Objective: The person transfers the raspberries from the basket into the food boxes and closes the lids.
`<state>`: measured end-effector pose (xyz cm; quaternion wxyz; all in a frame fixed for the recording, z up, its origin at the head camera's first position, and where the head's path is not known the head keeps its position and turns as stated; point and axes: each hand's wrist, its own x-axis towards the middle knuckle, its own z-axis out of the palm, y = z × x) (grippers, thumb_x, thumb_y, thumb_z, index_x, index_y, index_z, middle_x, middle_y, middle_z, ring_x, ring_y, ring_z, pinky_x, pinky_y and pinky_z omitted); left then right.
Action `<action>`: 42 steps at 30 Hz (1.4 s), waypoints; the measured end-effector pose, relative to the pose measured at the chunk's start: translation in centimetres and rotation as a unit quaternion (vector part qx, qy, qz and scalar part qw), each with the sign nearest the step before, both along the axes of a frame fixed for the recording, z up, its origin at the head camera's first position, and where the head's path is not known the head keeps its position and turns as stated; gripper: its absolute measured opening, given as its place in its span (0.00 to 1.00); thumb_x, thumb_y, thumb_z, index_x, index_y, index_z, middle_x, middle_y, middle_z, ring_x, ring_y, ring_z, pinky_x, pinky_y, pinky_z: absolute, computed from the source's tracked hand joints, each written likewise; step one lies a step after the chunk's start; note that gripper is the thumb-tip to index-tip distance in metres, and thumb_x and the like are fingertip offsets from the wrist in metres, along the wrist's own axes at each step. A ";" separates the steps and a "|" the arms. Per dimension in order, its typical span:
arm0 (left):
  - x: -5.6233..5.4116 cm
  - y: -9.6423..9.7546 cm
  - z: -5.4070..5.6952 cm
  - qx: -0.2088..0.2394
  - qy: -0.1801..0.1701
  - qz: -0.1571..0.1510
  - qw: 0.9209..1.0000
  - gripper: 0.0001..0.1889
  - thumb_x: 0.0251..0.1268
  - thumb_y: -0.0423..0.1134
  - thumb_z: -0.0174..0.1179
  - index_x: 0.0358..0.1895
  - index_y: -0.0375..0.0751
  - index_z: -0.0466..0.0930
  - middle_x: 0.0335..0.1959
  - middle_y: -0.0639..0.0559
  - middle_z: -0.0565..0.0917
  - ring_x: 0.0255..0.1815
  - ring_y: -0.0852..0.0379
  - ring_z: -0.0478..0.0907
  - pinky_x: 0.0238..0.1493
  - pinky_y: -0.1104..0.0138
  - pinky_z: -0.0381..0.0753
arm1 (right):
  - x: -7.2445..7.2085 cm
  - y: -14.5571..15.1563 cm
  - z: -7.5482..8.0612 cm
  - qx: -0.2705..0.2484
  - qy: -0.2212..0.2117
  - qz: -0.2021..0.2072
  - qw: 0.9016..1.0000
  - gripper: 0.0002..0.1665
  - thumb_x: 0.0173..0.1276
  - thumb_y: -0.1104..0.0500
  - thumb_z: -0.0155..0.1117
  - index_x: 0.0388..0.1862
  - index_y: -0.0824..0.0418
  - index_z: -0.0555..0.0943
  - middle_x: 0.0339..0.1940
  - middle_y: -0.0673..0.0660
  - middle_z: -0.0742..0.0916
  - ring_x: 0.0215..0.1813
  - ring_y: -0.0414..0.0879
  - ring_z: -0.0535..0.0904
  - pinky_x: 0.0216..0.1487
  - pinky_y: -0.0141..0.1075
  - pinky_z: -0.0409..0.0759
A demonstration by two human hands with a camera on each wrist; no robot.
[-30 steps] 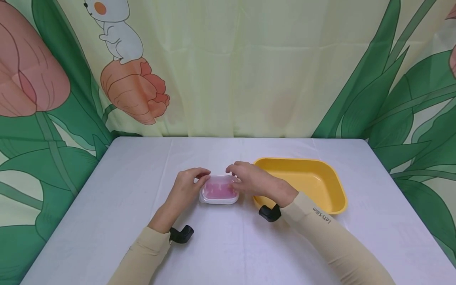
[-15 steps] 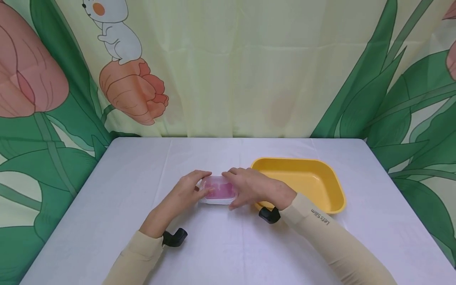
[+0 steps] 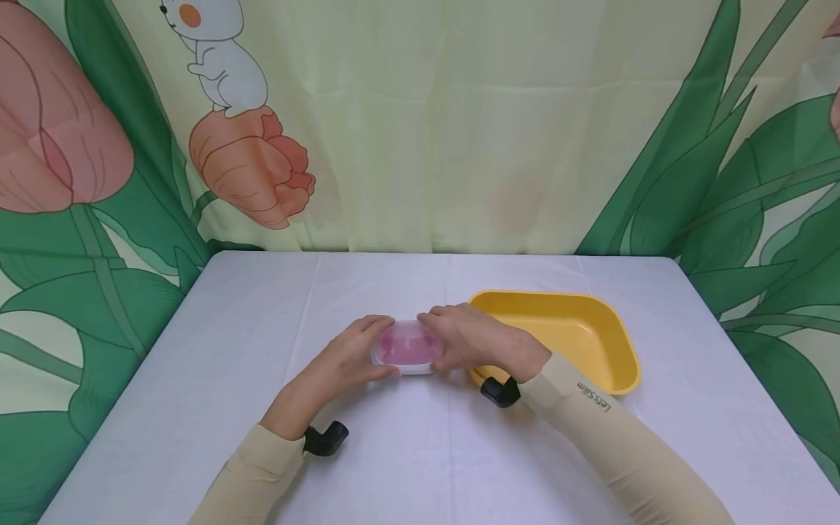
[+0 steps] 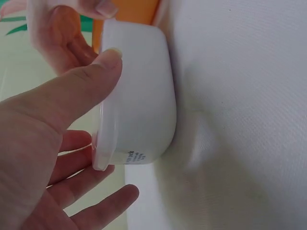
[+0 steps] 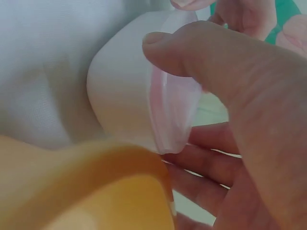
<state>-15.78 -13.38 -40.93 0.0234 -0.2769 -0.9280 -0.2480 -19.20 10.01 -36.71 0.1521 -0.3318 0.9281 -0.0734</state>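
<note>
A small white food container (image 3: pixel 408 346) with a clear lid sits on the table, pink showing through its top. My left hand (image 3: pixel 348 355) holds its left end, thumb along the near side and fingers at the far corner. At the right end, my right hand (image 3: pixel 474 337) grips it likewise. The left wrist view shows the thumb (image 4: pixel 93 79) against the white wall just below the lid's rim, with small dark print low on the side. In the right wrist view the clear lid (image 5: pixel 180 105) covers the tub, and the right thumb (image 5: pixel 180 50) presses near its edge.
A yellow rectangular basin (image 3: pixel 564 328) stands right behind the right hand and wrist, its rim close to the container. A white cloth (image 3: pixel 407 452) covers the table. Behind the far edge hangs a curtain (image 3: pixel 420 146) printed with tulips and a white animal.
My left thumb has come off the lid's top down to the near side. The right hand, earlier raised at the right end, has settled round it. The container has hardly moved.
</note>
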 end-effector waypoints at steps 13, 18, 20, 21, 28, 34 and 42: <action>-0.2 0.4 0.2 -0.027 0.040 -0.005 0.999 0.42 0.42 0.48 0.79 0.64 0.33 0.75 0.61 0.40 0.80 0.62 0.45 0.78 0.63 0.56 0.78 | -0.2 -0.3 1.0 0.051 0.004 0.013 0.999 0.43 0.58 0.42 0.74 0.69 0.58 0.72 0.59 0.56 0.84 0.60 0.49 0.78 0.73 0.61 0.63; -0.1 0.5 0.0 -0.009 0.042 -0.007 0.999 0.41 0.43 0.44 0.80 0.62 0.31 0.75 0.58 0.40 0.80 0.59 0.45 0.79 0.62 0.57 0.79 | -0.1 -0.2 1.1 0.042 0.000 0.001 0.999 0.41 0.58 0.44 0.75 0.67 0.59 0.74 0.57 0.55 0.85 0.60 0.49 0.79 0.75 0.60 0.61; 0.0 0.5 0.0 -0.003 0.038 -0.009 0.999 0.40 0.43 0.43 0.80 0.62 0.30 0.74 0.57 0.40 0.80 0.59 0.45 0.79 0.62 0.57 0.79 | -0.1 -0.2 0.9 0.043 0.004 0.001 0.999 0.41 0.58 0.42 0.74 0.66 0.59 0.75 0.56 0.55 0.86 0.59 0.48 0.79 0.75 0.60 0.61; 0.0 0.5 0.0 -0.001 0.031 -0.009 0.999 0.40 0.43 0.43 0.80 0.62 0.30 0.74 0.58 0.39 0.80 0.58 0.45 0.79 0.61 0.57 0.79 | -0.2 -0.2 0.8 0.041 0.005 0.001 0.999 0.41 0.57 0.42 0.75 0.65 0.59 0.76 0.55 0.54 0.86 0.58 0.48 0.80 0.75 0.60 0.61; -0.9 0.2 0.3 0.068 -0.091 0.029 0.993 0.31 0.57 0.39 0.72 0.64 0.35 0.75 0.62 0.42 0.80 0.62 0.46 0.78 0.60 0.55 0.81 | -0.5 -0.2 0.4 0.040 0.007 -0.006 0.999 0.38 0.56 0.41 0.75 0.62 0.57 0.78 0.51 0.52 0.87 0.54 0.45 0.80 0.74 0.60 0.61; -1.9 -0.3 -0.6 0.132 -0.114 0.085 0.981 0.17 0.67 0.35 0.63 0.58 0.41 0.83 0.54 0.47 0.87 0.58 0.48 0.82 0.60 0.54 0.80 | -0.6 -0.4 0.3 0.053 -0.007 -0.010 0.999 0.40 0.58 0.40 0.74 0.65 0.57 0.76 0.53 0.53 0.86 0.57 0.46 0.79 0.76 0.59 0.58; -2.8 0.9 -0.6 0.133 -0.192 0.157 0.960 0.14 0.67 0.32 0.62 0.54 0.44 0.85 0.52 0.47 0.87 0.53 0.49 0.83 0.51 0.59 0.84 | -0.6 0.0 0.4 0.068 -0.023 -0.018 0.997 0.45 0.59 0.38 0.72 0.70 0.57 0.73 0.57 0.54 0.86 0.63 0.48 0.78 0.78 0.61 0.50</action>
